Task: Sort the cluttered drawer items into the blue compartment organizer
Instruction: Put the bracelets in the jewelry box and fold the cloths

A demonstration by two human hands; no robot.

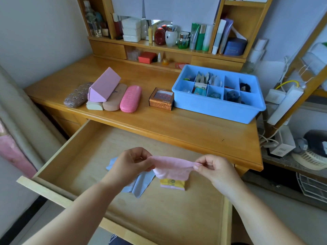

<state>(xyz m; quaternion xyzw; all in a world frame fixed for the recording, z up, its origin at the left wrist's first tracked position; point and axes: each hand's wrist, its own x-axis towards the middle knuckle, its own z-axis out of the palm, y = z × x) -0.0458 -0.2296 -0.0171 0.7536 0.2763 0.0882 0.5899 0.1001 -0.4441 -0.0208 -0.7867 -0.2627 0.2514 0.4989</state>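
A pink cloth (172,167) is stretched between both hands above the open wooden drawer (85,147). My left hand (131,164) pinches its left end and my right hand (215,167) pinches its right end. Under the hands, on the drawer floor, lie a light blue cloth (139,183) and a small yellow and pink packet (172,184). The blue compartment organizer (212,105) stands on the desk at the right, with small packets, sachets and dark items in several of its cells.
On the desk top left of the organizer stand a small brown box (161,99), a pink glasses case (131,99), a pink triangular case (104,84) and other cases. Shelves with bottles run along the back. A rack with cables and a fan is at right.
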